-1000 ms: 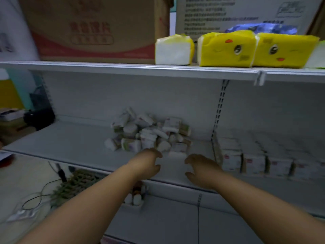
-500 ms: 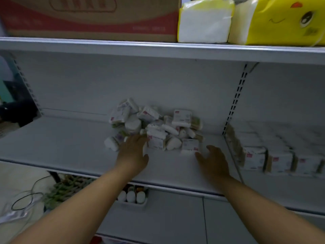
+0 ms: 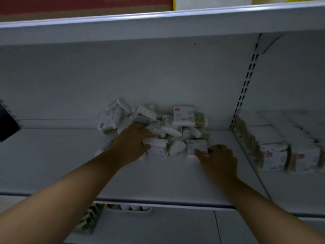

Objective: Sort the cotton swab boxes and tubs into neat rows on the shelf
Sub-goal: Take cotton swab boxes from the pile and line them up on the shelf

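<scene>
Swab pile [image 3: 163,124] sits jumbled mid-shelf against the back wall of the shelf [image 3: 52,164]. Left hand [image 3: 131,143] is in the pile's front left, fingers and thumb curled round a white front box [image 3: 157,147]. Right hand [image 3: 219,159] is at the pile's front right, thumb and curled fingers pinching a small box [image 3: 196,146]. Tidy box row [image 3: 274,155] stands right of the slotted upright [image 3: 246,85], apart from the pile.
</scene>
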